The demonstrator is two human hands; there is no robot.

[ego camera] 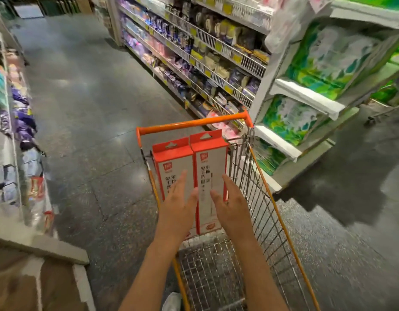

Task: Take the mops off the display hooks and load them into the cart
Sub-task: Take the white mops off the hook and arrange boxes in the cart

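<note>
Two long white and orange mop boxes stand side by side, leaning in the wire cart [264,198]: the left box [171,162] and the right box [211,160]. The cart has an orange handle bar [191,125] at its far end. My left hand [179,204] lies with straight fingers against the face of the left box. With its fingers straight too, my right hand [230,204] lies against the right box's face and right edge. Neither hand curls round a box.
A shelf unit of green paper packs [310,70] stands close on the cart's right. Long shelves of packaged goods [194,52] run along the aisle behind it. More shelves [17,131] line the left. The grey floor [86,108] lies between.
</note>
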